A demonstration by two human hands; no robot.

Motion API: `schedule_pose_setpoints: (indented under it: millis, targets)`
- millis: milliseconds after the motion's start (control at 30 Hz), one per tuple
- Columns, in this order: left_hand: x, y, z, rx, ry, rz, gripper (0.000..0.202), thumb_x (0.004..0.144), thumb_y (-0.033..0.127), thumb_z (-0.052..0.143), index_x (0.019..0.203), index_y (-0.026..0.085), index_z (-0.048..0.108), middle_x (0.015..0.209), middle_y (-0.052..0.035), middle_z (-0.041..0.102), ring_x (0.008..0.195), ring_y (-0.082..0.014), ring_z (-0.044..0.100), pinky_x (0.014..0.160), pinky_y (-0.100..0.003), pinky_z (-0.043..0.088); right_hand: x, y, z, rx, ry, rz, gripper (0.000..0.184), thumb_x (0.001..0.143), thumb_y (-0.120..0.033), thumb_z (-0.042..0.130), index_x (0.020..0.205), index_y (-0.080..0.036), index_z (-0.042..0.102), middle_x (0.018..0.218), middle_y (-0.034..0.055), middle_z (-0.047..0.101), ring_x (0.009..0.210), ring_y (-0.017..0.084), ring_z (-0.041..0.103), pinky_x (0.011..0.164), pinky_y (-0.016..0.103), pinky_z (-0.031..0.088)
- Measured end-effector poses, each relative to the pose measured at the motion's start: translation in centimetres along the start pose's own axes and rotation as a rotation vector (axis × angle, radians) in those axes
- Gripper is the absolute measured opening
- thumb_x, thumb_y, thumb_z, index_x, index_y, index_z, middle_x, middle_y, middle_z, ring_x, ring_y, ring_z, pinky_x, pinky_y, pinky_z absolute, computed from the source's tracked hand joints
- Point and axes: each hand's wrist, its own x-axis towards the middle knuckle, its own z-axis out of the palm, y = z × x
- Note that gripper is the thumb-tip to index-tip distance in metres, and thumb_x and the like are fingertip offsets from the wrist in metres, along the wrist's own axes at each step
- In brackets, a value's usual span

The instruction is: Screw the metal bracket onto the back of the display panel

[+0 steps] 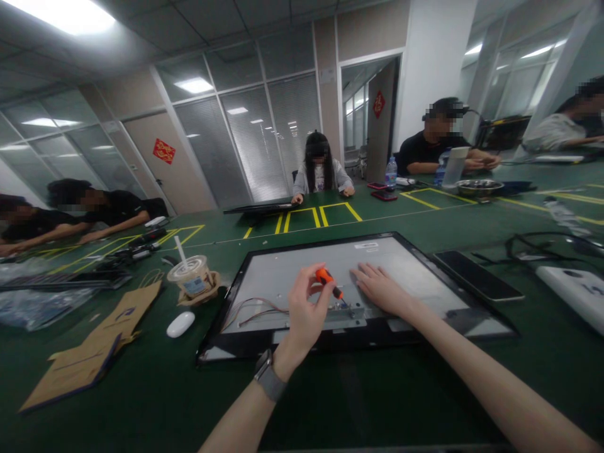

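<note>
A flat display panel (264, 267) with a black frame and a grey metal back lies on the green table in front of me. My left hand (306, 305) is closed around the handle of an orange and black screwdriver (325, 277). The tool tilts down, its tip at a small metal bracket (352, 314) near the panel's front edge. My right hand (382, 286) rests flat on the grey back, fingers spread, just right of the bracket. Thin wires (259, 301) run from the bracket toward the panel's left side.
Left of the panel stand a drink cup (193, 277) with a straw, a white oval case (180, 324) and a brown paper bag (99, 340). A phone (476, 275) and a white device (573, 292) with black cables lie to the right. Several people sit around the table.
</note>
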Motion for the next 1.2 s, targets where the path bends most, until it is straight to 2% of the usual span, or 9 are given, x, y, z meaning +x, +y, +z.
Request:
schedule_pose_setpoints:
  millis: [300, 433, 533, 600, 733, 800, 1000, 1100, 1200]
  targets:
    - [0.2, -0.2, 0.0, -0.003, -0.047, -0.03, 0.032, 0.088, 0.028, 0.064, 0.119, 0.022, 0.059, 0.103, -0.0058, 0.066, 0.089, -0.0157, 0.067, 0.074, -0.027, 0.059, 0.1, -0.1, -0.2, 0.002, -0.009, 0.003, 0.047, 0.098, -0.022, 0.032, 0.142, -0.015, 0.047, 0.148, 0.0205, 0.045, 0.136, 0.035, 0.043, 0.106, 0.055, 0.037]
    - [0.8, 0.2, -0.3, -0.097, -0.194, -0.081, 0.033, 0.094, 0.026, 0.053, 0.127, 0.023, 0.054, 0.117, -0.0093, 0.064, 0.092, -0.017, 0.068, 0.083, -0.032, 0.058, 0.2, -0.1, -0.2, 0.02, -0.013, 0.009, 0.047, 0.098, -0.022, 0.032, 0.142, -0.015, 0.047, 0.147, 0.0209, 0.045, 0.136, 0.035, 0.042, 0.107, 0.055, 0.037]
    - [1.1, 1.0, -0.6, -0.092, -0.266, -0.03, 0.03, 0.094, 0.023, 0.052, 0.123, 0.022, 0.058, 0.118, -0.0094, 0.063, 0.099, -0.0184, 0.066, 0.089, -0.035, 0.054, 0.2, -0.2, -0.2, 0.031, -0.027, 0.023, 0.047, 0.098, -0.023, 0.032, 0.143, -0.016, 0.046, 0.148, 0.02, 0.045, 0.137, 0.034, 0.041, 0.108, 0.055, 0.035]
    - [1.2, 1.5, -0.6, 0.001, -0.224, 0.058, 0.024, 0.089, 0.024, 0.06, 0.112, 0.022, 0.065, 0.112, -0.008, 0.061, 0.102, -0.0195, 0.062, 0.089, -0.034, 0.052, 0.1, -0.2, -0.3, 0.037, -0.035, 0.032, 0.048, 0.099, -0.024, 0.031, 0.143, -0.016, 0.046, 0.149, 0.0197, 0.044, 0.137, 0.034, 0.041, 0.108, 0.054, 0.034]
    - [0.8, 2.3, -0.5, 0.113, -0.105, 0.168, 0.012, 0.086, 0.026, 0.067, 0.095, 0.02, 0.071, 0.092, -0.0031, 0.054, 0.085, -0.0153, 0.058, 0.081, -0.03, 0.05, 0.2, -0.2, -0.1, 0.007, -0.031, 0.033, 0.047, 0.099, -0.024, 0.031, 0.143, -0.017, 0.045, 0.149, 0.0191, 0.045, 0.136, 0.033, 0.042, 0.107, 0.054, 0.036]
    - [0.6, 2.5, -0.3, 0.114, -0.102, 0.186, 0.014, 0.09, 0.023, 0.06, 0.098, 0.02, 0.07, 0.092, -0.0036, 0.054, 0.085, -0.0152, 0.057, 0.079, -0.029, 0.049, 0.2, -0.2, 0.0, -0.019, -0.032, 0.022, 0.047, 0.099, -0.024, 0.032, 0.143, -0.016, 0.045, 0.149, 0.0195, 0.045, 0.136, 0.034, 0.042, 0.107, 0.054, 0.036]
    - [0.3, 2.4, -0.3, 0.036, -0.2, 0.153, 0.03, 0.099, 0.019, 0.041, 0.121, 0.021, 0.06, 0.106, -0.0078, 0.06, 0.097, -0.0171, 0.059, 0.086, -0.031, 0.048, 0.1, -0.1, -0.1, -0.04, -0.041, 0.007, 0.048, 0.099, -0.023, 0.032, 0.144, -0.014, 0.045, 0.149, 0.0205, 0.044, 0.137, 0.035, 0.041, 0.107, 0.055, 0.036]
    - [0.5, 2.3, -0.5, 0.057, -0.193, 0.15, 0.028, 0.098, 0.022, 0.045, 0.12, 0.021, 0.062, 0.108, -0.0081, 0.06, 0.1, -0.018, 0.058, 0.089, -0.033, 0.047, 0.1, -0.1, -0.2, -0.032, -0.035, 0.005, 0.048, 0.099, -0.024, 0.031, 0.144, -0.014, 0.045, 0.149, 0.0205, 0.044, 0.137, 0.035, 0.042, 0.107, 0.054, 0.036]
    - [0.8, 2.2, -0.7, 0.105, -0.118, 0.167, 0.019, 0.092, 0.027, 0.059, 0.106, 0.022, 0.07, 0.103, -0.0063, 0.056, 0.096, -0.0179, 0.057, 0.087, -0.033, 0.048, 0.1, -0.1, -0.3, -0.017, -0.046, 0.015, 0.049, 0.099, -0.025, 0.03, 0.144, -0.015, 0.045, 0.149, 0.0203, 0.044, 0.137, 0.034, 0.042, 0.107, 0.054, 0.037]
